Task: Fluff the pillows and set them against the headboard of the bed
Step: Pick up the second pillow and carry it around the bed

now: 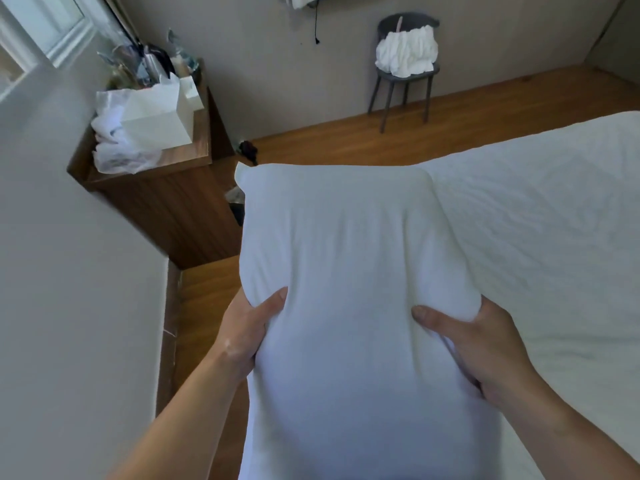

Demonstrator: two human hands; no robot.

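A large white pillow [346,254] fills the middle of the view, held lengthwise in front of me above the bed's left edge. My left hand [247,332] grips its left side, thumb pressed into the fabric. My right hand [485,344] grips its right side, thumb on top and fingers underneath. Both hands squeeze the pillow inward, making folds in its cover. The bed [554,220] with a white sheet lies to the right. No headboard is in view.
A wooden cabinet [173,202] stands at the left, with white bags [138,133] and clutter on top. A grey chair [405,81] holding white bedding stands by the far wall. Wooden floor [346,140] runs between bed and wall. A wall [69,271] is close on my left.
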